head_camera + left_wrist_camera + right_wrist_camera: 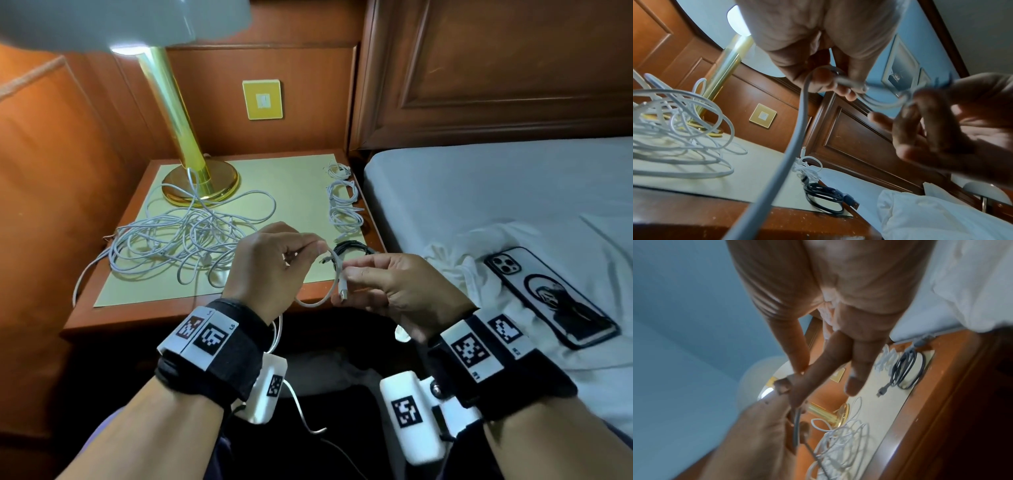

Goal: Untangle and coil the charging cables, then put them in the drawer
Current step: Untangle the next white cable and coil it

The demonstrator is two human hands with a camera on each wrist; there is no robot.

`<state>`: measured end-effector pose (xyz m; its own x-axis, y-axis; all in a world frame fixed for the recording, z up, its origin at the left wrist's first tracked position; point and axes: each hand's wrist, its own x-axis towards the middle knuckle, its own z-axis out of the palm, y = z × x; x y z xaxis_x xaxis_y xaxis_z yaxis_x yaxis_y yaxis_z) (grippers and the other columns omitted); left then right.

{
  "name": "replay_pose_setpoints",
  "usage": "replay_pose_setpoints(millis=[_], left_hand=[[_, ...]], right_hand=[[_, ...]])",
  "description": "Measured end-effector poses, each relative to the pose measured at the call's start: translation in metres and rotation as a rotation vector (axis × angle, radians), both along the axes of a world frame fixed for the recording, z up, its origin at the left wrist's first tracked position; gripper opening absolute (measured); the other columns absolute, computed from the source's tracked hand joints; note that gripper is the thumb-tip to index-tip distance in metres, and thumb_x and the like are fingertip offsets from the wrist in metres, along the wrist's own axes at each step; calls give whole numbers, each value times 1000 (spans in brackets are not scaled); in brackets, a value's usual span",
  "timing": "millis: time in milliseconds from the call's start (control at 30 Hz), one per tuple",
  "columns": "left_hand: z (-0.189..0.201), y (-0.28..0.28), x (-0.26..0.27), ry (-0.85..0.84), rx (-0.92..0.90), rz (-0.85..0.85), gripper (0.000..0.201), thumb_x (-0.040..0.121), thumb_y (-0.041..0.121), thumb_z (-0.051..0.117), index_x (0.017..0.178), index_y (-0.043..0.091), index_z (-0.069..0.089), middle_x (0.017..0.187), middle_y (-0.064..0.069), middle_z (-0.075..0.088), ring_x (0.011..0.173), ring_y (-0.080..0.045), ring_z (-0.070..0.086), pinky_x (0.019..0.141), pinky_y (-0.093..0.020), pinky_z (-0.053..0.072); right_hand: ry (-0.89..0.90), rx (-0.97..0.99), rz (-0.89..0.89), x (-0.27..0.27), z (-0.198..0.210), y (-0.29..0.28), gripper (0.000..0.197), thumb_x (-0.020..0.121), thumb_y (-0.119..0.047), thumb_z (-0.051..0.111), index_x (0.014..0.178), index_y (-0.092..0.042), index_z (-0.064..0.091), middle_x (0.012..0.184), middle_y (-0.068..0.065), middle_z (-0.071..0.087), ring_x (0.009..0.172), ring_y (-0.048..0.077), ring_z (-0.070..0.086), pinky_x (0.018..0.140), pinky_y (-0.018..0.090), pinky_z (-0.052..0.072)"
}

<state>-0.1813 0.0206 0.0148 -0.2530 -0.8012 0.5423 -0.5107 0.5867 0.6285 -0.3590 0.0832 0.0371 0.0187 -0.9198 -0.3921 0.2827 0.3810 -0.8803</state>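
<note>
Both hands pinched one white cable: left hand (270, 263), right hand (394, 284), cable (337, 274). Its trailing length could snag the tangled pile (181, 243) on the worktop (291, 192).

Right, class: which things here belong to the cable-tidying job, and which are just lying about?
Part of the job:
- white cable held in both hands, left and right
- tangled white cables
- coiled white cables
- coiled black cable

Just lying about:
- brass lamp
- phone on the bed
- wall switch
</note>
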Motion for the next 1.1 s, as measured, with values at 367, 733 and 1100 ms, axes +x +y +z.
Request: replay_pose_setpoints(millis=[367, 733, 1100], left_hand=[[-6, 7, 3, 166, 134, -63, 11, 88, 28, 72, 95, 24, 81, 84, 11, 73, 80, -6, 67, 73, -16, 49], [-10, 16, 12, 131, 525, -196, 18, 88, 38, 68, 85, 24, 79, 75, 3, 76, 47, -6, 59, 47, -22, 48], [-23, 9, 24, -100, 600, -168, 23, 100, 37, 57, 92, 28, 76, 81, -3, 73, 74, -34, 60, 69, -37, 48]], right_hand=[[-153, -91, 183, 4, -3, 2, 20, 83, -16, 66, 94, 0, 64, 74, 10, 70, 66, 16, 70, 69, 23, 58], [902, -324, 120, 0, -21, -7, 12, 91, -17, 71, 84, -23, 63, 79, -7, 70, 69, 3, 69, 70, 22, 55], [713, -297, -141, -13, -22, -16, 7, 90, -25, 73, 83, -22, 72, 73, -3, 73, 74, 18, 70, 76, 37, 58]])
